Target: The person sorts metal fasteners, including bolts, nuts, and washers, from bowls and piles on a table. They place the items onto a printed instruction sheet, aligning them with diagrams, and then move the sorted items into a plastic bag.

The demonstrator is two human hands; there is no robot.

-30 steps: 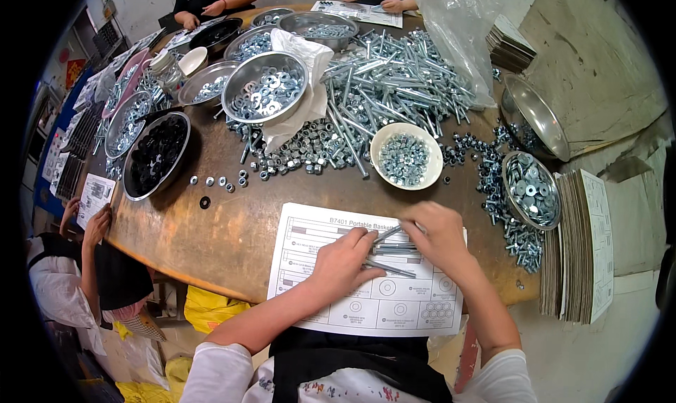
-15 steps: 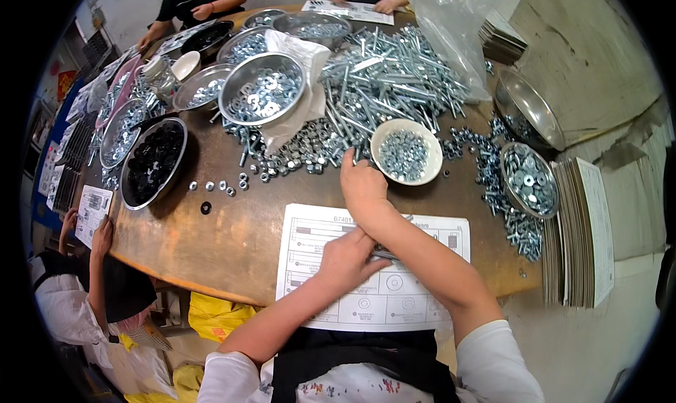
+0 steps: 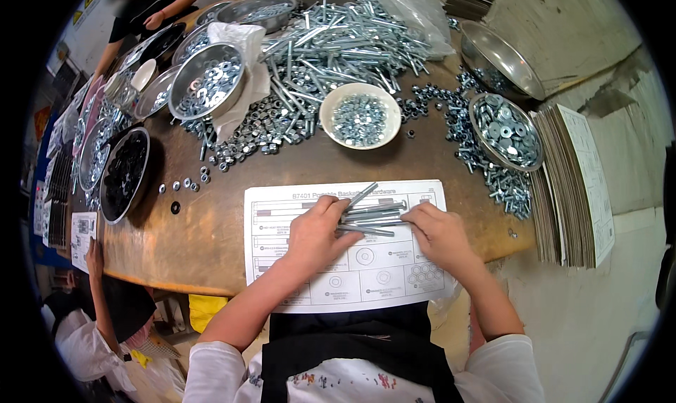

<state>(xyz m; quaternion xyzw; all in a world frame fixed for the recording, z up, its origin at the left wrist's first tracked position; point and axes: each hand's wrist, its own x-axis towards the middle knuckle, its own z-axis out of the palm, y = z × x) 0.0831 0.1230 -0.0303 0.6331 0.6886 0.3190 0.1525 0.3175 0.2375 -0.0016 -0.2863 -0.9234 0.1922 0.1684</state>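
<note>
Bolts [image 3: 374,211] lie over the printed sheet [image 3: 365,256], near the frame's centre, gripped by the left hand [image 3: 317,227]. Right hand [image 3: 438,235] bends by their ends, its grip I cannot tell. Firm, even pressure should steady the slanted bolt [image 3: 363,194].

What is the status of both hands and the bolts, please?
Left hand: gripping long metal bolts over printed hardware sheet. Right hand: at the bolts' right ends. Cream bowl: beyond sheet, apart from both hands.
</note>
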